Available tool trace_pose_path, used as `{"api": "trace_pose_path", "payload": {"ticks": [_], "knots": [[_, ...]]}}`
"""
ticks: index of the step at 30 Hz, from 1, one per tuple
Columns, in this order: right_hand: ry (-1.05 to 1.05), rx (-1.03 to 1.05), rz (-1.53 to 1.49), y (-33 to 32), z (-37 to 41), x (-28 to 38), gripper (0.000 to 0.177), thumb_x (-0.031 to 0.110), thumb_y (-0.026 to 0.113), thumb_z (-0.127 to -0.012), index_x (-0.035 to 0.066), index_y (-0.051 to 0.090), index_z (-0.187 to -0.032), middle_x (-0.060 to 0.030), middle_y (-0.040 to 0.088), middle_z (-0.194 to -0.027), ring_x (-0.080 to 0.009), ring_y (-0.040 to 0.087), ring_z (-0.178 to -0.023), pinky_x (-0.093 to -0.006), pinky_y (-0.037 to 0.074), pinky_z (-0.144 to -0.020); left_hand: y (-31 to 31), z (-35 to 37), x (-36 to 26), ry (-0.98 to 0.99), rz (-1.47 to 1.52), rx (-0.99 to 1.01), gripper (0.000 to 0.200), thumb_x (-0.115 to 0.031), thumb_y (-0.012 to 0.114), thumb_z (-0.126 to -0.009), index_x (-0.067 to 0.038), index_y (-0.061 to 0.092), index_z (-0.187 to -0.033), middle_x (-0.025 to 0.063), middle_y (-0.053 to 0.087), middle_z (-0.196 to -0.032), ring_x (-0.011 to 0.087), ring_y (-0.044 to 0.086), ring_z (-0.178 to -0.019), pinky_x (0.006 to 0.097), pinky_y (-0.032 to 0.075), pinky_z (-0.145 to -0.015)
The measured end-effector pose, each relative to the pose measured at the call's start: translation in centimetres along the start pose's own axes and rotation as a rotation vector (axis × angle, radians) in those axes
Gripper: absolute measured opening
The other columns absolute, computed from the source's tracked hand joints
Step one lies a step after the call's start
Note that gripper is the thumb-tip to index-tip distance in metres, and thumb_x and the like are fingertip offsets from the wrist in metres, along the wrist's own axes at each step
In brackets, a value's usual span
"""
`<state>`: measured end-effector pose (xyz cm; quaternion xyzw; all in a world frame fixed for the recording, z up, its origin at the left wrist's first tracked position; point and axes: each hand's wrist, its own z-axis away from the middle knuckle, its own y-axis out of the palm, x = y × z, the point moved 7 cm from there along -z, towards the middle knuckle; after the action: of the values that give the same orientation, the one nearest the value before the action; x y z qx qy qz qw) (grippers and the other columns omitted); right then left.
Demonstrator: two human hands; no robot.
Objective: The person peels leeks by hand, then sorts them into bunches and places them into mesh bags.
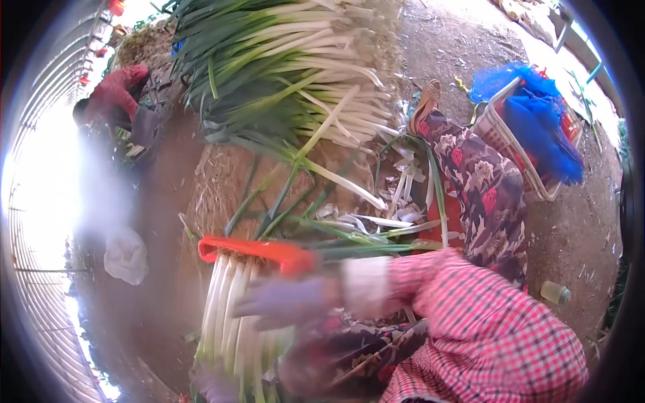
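A bundle of leeks (232, 312) lies in front of me, white stems showing and green parts toward the bottom edge. Across its root end runs a red plastic strip (259, 251). My right hand (285, 301), in a pale purple glove, is over the stems just below the strip; it is blurred, but its fingers look stretched out and apart. Down at the lower edge, my left hand (215, 384), also gloved, is beside or on the bundle's lower part. Motion blur hides how its fingers are set.
A large leek pile (302, 67) lies beyond, with loose leeks (342, 185) nearer. A crate (500, 134) with blue netting (537, 121) and a jar (555, 292) are at right. At left are a white bag (125, 255) and another person (117, 101) bending down.
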<state>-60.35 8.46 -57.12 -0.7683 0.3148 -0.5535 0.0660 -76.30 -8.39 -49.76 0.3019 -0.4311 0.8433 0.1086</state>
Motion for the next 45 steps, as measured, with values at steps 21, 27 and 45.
{"api": "trace_pose_path", "payload": {"ticks": [21, 27, 45], "knots": [[0.821, -0.114, 1.204, -25.2, 12.0, -45.5, 0.048, 0.032, 0.061, -0.084, 0.021, 0.055, -0.13, -0.0015, 0.059, -0.128, -0.0225, 0.055, -0.121, -0.0552, 0.032, -0.105, -10.8, -16.3, -30.8, 0.676, 1.491, 0.102, 0.058, -0.027, 0.072, -0.085, -0.009, 0.05, -0.136, 0.0157, 0.059, -0.127, 0.0291, 0.058, -0.116, 0.039, 0.044, -0.101], [0.717, -0.043, 1.403, -25.1, 13.1, -46.8, 0.042, 0.022, 0.064, -0.081, 0.02, 0.063, -0.123, -0.0049, 0.066, -0.112, -0.0247, 0.06, -0.113, -0.0562, 0.036, -0.103, -10.4, -16.2, -31.7, 0.738, 1.369, 0.069, 0.057, -0.027, 0.069, -0.085, -0.01, 0.049, -0.136, 0.0196, 0.057, -0.128, 0.037, 0.057, -0.116, 0.0444, 0.046, -0.098], [1.218, 0.25, -0.455, -11.2, 32.5, -8.0, 0.035, 0.028, 0.065, -0.094, 0.002, 0.056, -0.115, 0.0001, 0.061, -0.078, -0.0098, 0.059, -0.064, -0.0246, 0.051, -0.057, -14.8, -11.2, -37.4, 0.821, 0.524, -0.544, 0.065, -0.021, 0.065, -0.078, -0.021, 0.047, -0.14, 0.0094, 0.058, -0.125, 0.0273, 0.054, -0.122, 0.0504, 0.034, -0.106]]}}
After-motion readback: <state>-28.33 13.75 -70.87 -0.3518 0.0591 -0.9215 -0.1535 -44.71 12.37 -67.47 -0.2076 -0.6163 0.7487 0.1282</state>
